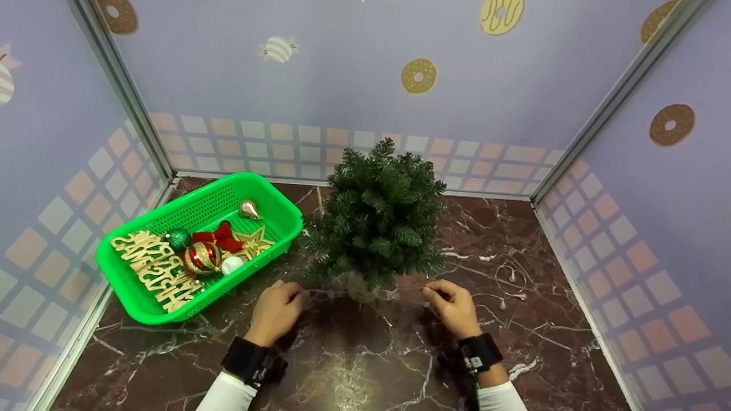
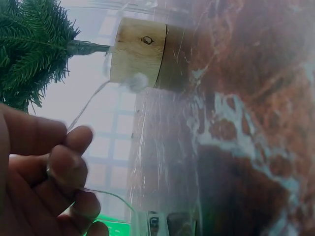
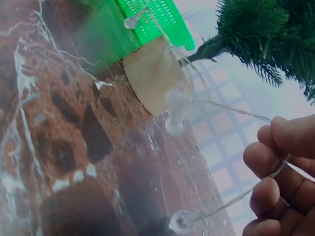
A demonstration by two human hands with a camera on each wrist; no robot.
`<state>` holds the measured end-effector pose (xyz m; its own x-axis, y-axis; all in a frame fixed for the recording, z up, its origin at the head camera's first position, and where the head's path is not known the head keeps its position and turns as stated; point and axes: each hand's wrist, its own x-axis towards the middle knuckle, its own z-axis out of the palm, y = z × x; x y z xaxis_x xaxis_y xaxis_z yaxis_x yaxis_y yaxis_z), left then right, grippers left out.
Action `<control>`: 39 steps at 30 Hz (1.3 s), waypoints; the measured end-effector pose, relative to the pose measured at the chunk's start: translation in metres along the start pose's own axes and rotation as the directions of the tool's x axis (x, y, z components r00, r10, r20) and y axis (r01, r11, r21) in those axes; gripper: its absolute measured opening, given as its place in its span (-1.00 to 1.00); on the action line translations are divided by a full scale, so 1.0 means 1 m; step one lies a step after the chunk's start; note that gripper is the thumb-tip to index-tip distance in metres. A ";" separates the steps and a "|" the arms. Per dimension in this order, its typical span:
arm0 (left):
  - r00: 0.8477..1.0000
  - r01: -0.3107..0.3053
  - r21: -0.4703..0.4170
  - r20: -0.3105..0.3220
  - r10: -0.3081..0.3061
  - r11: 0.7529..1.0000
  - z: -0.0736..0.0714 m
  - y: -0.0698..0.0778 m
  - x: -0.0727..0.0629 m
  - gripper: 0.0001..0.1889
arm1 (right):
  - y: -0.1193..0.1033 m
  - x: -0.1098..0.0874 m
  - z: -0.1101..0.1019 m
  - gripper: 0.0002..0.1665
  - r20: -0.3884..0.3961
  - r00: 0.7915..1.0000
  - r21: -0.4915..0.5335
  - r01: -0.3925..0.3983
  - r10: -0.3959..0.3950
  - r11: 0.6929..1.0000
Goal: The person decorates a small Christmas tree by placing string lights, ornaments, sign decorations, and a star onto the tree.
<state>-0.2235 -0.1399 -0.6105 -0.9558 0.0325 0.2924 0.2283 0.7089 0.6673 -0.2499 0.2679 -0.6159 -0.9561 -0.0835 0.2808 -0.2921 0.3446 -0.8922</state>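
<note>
A small artificial Christmas tree (image 1: pixel 382 222) stands upright on a round wooden base (image 2: pixel 140 51) in the middle of the table. To its left, my left hand (image 1: pixel 278 311) pinches a thin clear wire of a string light (image 2: pixel 89 104) between thumb and finger. On the other side, my right hand (image 1: pixel 452 307) pinches the same kind of wire (image 3: pixel 241 112). Between the hands the wire passes by the wooden base. Clear round bulbs (image 3: pixel 183 222) hang along it in the right wrist view. At the left wrist view's bottom edge is a clear box-like piece (image 2: pixel 167 223), partly cut off.
A green basket (image 1: pixel 151 214) at the left holds a wooden lettering sign (image 1: pixel 154 265), a striped red and gold bauble (image 1: pixel 202 258), a green bauble (image 1: pixel 177 239), a red bow (image 1: pixel 224 237) and a gold star (image 1: pixel 254 242). Loose wire with bulbs (image 1: pixel 513 276) lies right of the tree. Patterned walls enclose the table.
</note>
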 end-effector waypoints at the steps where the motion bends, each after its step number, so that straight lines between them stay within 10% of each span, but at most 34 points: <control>1: 1.000 0.014 -0.009 -0.015 -0.014 1.000 -0.001 0.000 0.000 -0.79 | 0.001 0.000 -0.001 -0.90 -0.009 1.000 0.004 -0.015 0.015 1.000; 13: 0.978 0.128 -0.102 -0.151 -0.142 0.986 -0.016 -0.009 -0.002 -0.65 | 0.005 -0.001 -0.018 -0.84 -0.161 0.982 0.060 -0.093 0.102 0.994; 19: 0.972 0.137 -0.236 -0.156 -0.177 0.962 -0.022 -0.016 -0.004 -0.64 | 0.006 0.000 -0.028 -0.87 -0.326 0.937 0.112 -0.090 0.122 0.990; 29: 0.996 -0.087 -0.454 -0.052 0.070 0.887 -0.038 -0.017 -0.008 -0.73 | 0.005 0.007 -0.057 -0.83 -0.485 0.859 0.325 0.004 0.163 0.946; 34: 0.993 -0.105 -0.484 -0.012 0.113 0.869 -0.043 -0.010 -0.012 -0.77 | 0.011 0.009 -0.065 -0.82 -0.454 0.875 0.350 0.000 0.170 0.937; 39: 0.987 -0.148 -0.467 -0.013 0.160 0.872 -0.045 -0.001 -0.014 -0.74 | 0.022 0.007 -0.065 -0.83 -0.372 0.914 0.138 -0.120 0.164 0.983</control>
<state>-0.2021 -0.1734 -0.5845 -0.9043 0.1369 0.4043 0.4268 0.2846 0.8584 -0.2612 0.3353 -0.6107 -0.9131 0.3282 0.2418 -0.1750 0.2201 -0.9597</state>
